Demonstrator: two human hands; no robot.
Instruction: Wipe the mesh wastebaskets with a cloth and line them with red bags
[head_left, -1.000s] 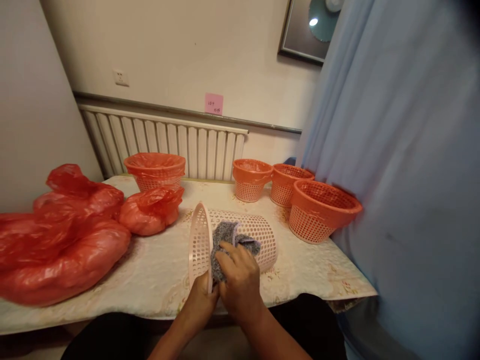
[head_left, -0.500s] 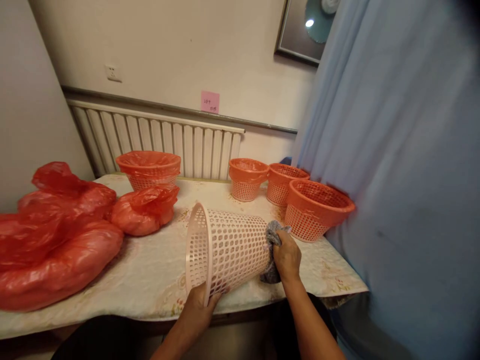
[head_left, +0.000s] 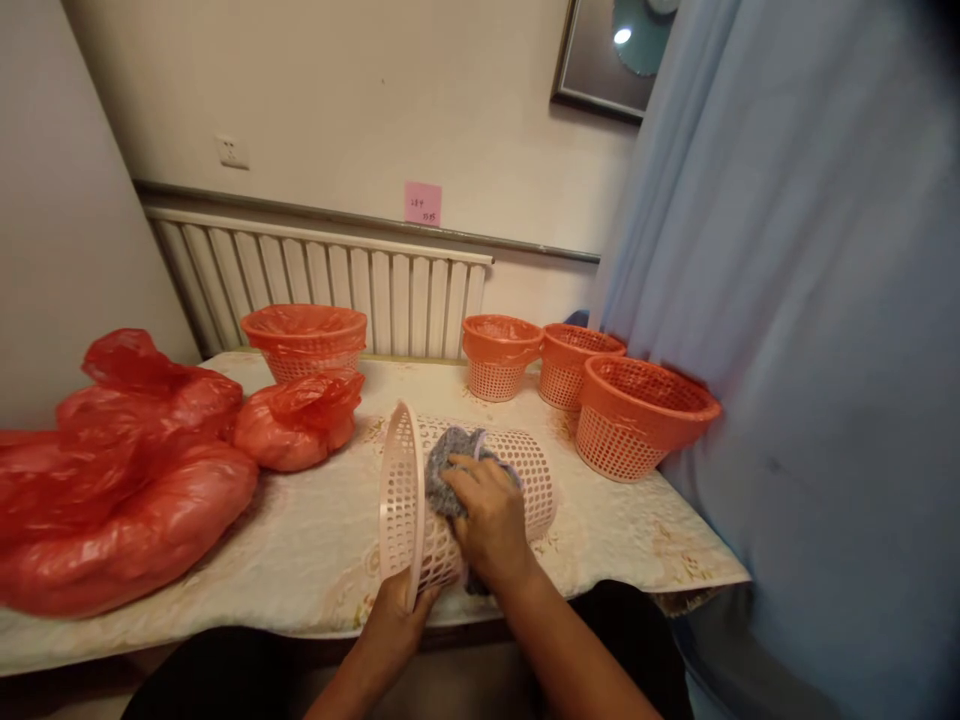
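Note:
A pale pink perforated basket lies on its side over the cloth-covered table, its wide mouth facing left. My left hand grips the lower part of its rim, thumb and fingers on either side. Against the upper side wall, close to the rim, my right hand presses a grey cloth, its fingers wrapped over the fabric. Part of the cloth hangs below that hand.
Three baskets lined with red bags stand at the back right, beside a blue curtain. Another lined basket and full red plastic bags are on the left of the table. A radiator is behind.
My right hand has moved the grey cloth left along the basket, from its base to near the rim. My left hand keeps its hold on the rim.

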